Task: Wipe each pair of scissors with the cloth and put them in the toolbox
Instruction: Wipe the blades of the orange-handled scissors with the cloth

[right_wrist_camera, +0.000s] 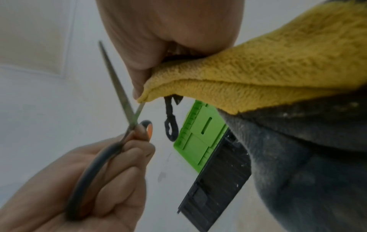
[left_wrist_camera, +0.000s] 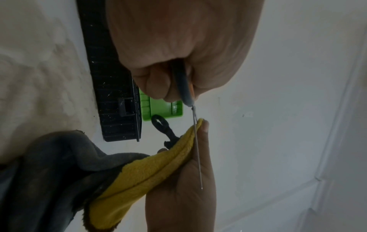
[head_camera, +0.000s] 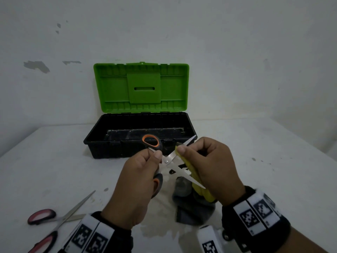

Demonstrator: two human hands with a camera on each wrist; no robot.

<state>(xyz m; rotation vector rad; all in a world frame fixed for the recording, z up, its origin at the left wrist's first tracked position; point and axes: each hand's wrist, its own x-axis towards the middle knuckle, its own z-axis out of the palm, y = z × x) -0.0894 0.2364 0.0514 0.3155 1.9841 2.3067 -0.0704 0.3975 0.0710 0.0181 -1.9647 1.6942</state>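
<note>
**Between the two grips: orange scissors mid-wipe**

Between the hands, above the tabletop (head_camera: pixel 54 161), the orange-handled scissors (head_camera: pixel 168 159) hang spread open. The left hand (head_camera: pixel 135 183) curls round the lower handle; the right hand (head_camera: pixel 209 167) pinches the yellow-and-grey cloth (head_camera: pixel 196 177) onto one blade. The step looks like wiping the first pair; next the cloth should probably slide to the tip, then take the other blade. Beyond both grips stands the open toolbox (head_camera: pixel 104 143); its floor looks bare. Only the head view shows the pink-handled scissors (head_camera: pixel 54 221) lying left of the left grip, unwiped. The wrist views alone show the cloth's black hanging loop (left_wrist_camera: pixel 160 125).
</note>
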